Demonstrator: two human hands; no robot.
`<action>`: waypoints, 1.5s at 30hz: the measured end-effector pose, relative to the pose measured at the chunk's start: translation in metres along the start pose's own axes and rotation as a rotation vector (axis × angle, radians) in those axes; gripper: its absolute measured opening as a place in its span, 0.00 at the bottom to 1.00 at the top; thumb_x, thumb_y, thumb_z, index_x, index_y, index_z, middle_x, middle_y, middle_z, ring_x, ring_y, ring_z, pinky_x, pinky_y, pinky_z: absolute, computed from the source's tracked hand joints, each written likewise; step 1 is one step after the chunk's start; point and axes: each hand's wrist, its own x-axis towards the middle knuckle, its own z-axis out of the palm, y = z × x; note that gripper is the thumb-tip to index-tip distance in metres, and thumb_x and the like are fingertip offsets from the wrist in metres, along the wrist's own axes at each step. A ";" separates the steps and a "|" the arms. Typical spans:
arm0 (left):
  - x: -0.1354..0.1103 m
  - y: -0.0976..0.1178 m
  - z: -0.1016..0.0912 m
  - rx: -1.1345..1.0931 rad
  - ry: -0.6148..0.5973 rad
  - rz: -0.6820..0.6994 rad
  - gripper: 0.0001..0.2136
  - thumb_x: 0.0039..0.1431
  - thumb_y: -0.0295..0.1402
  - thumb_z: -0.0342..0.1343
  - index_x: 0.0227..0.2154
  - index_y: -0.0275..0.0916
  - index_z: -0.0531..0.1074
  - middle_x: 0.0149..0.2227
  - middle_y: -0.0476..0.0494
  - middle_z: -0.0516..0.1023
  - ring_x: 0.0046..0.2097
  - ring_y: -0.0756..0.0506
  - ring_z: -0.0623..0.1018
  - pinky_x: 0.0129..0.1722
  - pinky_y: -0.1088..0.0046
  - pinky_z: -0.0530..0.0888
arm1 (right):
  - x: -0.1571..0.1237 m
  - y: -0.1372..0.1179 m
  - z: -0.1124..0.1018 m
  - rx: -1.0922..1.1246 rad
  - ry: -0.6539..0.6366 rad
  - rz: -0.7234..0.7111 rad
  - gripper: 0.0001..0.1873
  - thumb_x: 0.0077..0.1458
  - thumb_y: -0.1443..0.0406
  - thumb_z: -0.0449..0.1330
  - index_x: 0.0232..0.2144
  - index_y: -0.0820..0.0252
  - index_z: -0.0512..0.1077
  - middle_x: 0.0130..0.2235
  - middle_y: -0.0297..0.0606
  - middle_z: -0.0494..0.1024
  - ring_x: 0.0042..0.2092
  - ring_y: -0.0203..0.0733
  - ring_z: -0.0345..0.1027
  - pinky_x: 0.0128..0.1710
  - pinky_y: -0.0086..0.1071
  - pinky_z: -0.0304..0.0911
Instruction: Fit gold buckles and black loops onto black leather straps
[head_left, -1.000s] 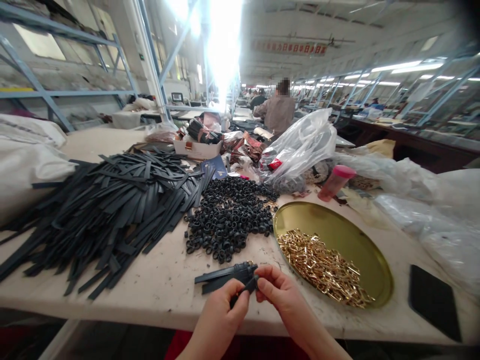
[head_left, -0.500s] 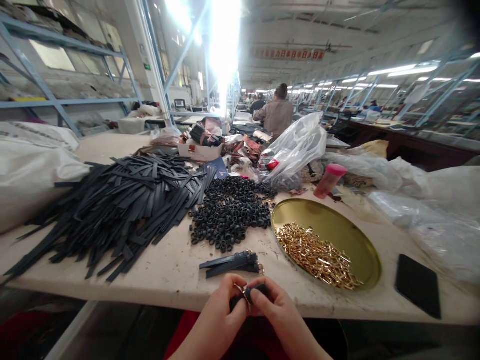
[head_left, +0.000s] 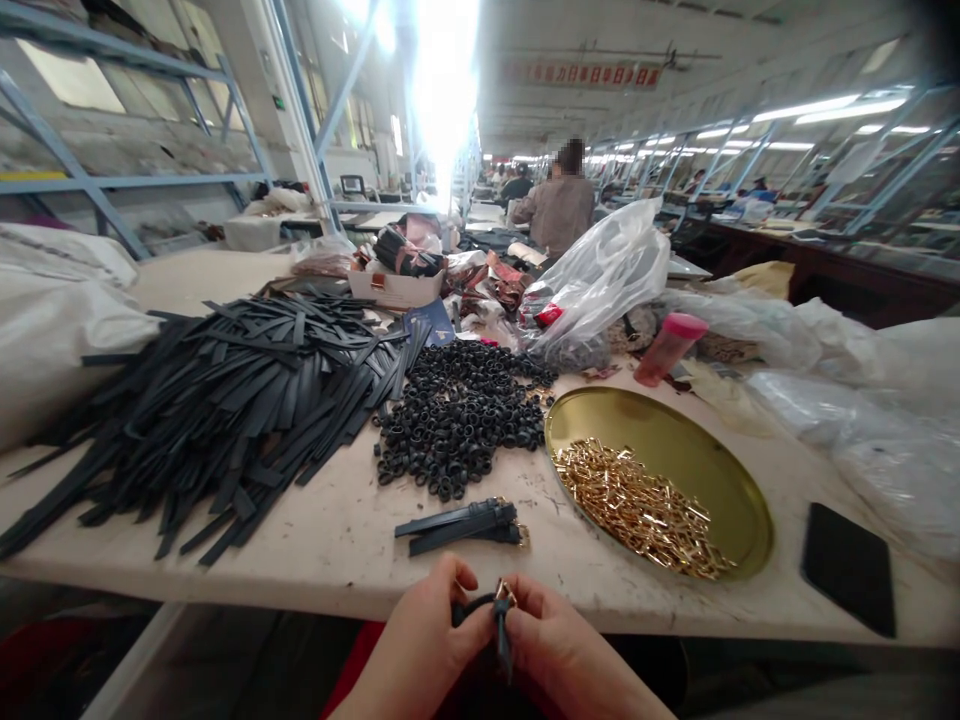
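My left hand point(head_left: 420, 650) and my right hand point(head_left: 559, 650) meet at the table's near edge. Both pinch a thin black strap point(head_left: 500, 630) with a small gold buckle point(head_left: 503, 592) at its top. Just beyond my fingers lie a few finished straps with buckles point(head_left: 461, 522). A round brass tray point(head_left: 731, 480) with a heap of gold buckles point(head_left: 637, 505) stands to the right. A heap of black loops point(head_left: 457, 420) lies in the middle, and a large pile of black straps point(head_left: 225, 400) spreads to the left.
A black phone point(head_left: 849, 580) lies at the right edge. Clear plastic bags point(head_left: 600, 285), a pink-capped bottle point(head_left: 667, 348) and a white box point(head_left: 396, 287) crowd the back. White sacks point(head_left: 52, 310) sit at the left. A person point(head_left: 559, 205) works farther off.
My hands have drawn back from over the table to its near edge. The strap is now bent into a loop with the gold buckle showing between my fingers.
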 end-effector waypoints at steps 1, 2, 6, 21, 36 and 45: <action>0.002 0.000 -0.001 0.025 -0.006 -0.007 0.10 0.48 0.38 0.54 0.30 0.38 0.64 0.24 0.51 0.72 0.28 0.47 0.72 0.27 0.75 0.62 | 0.001 0.000 -0.001 -0.001 0.000 -0.011 0.18 0.36 0.60 0.69 0.23 0.60 0.64 0.20 0.27 0.68 0.22 0.31 0.61 0.24 0.24 0.52; 0.003 0.000 -0.002 0.026 -0.027 -0.005 0.10 0.48 0.39 0.54 0.30 0.38 0.65 0.25 0.50 0.73 0.29 0.46 0.72 0.27 0.75 0.63 | 0.003 0.000 -0.002 0.000 0.013 -0.031 0.18 0.36 0.60 0.68 0.22 0.60 0.63 0.20 0.27 0.67 0.23 0.31 0.61 0.25 0.25 0.53; 0.005 0.001 -0.005 -0.175 -0.198 0.084 0.10 0.51 0.33 0.51 0.37 0.38 0.68 0.33 0.48 0.76 0.35 0.46 0.74 0.34 0.74 0.67 | 0.009 -0.005 -0.004 -0.095 0.141 -0.129 0.18 0.39 0.58 0.66 0.21 0.59 0.59 0.21 0.26 0.65 0.25 0.31 0.59 0.27 0.25 0.56; 0.017 -0.022 -0.003 -0.650 -0.489 -0.184 0.22 0.44 0.26 0.55 0.47 0.34 0.62 0.34 0.45 0.76 0.34 0.47 0.76 0.33 0.73 0.69 | 0.007 -0.004 -0.027 -0.952 0.205 -0.263 0.03 0.50 0.66 0.53 0.30 0.58 0.64 0.22 0.26 0.61 0.25 0.33 0.57 0.24 0.26 0.53; 0.002 -0.013 0.006 -0.458 -0.385 -0.185 0.12 0.42 0.26 0.52 0.32 0.34 0.72 0.23 0.52 0.74 0.25 0.51 0.72 0.26 0.78 0.66 | -0.014 -0.009 -0.016 -1.359 0.053 -0.362 0.06 0.52 0.69 0.51 0.30 0.58 0.68 0.30 0.34 0.74 0.33 0.38 0.67 0.33 0.29 0.59; -0.011 -0.015 0.010 -0.434 -0.400 -0.039 0.14 0.45 0.26 0.50 0.38 0.35 0.70 0.26 0.49 0.76 0.29 0.49 0.74 0.27 0.78 0.66 | -0.029 0.001 -0.011 -1.177 0.056 -0.435 0.08 0.55 0.63 0.50 0.34 0.58 0.67 0.32 0.36 0.74 0.34 0.39 0.67 0.34 0.30 0.62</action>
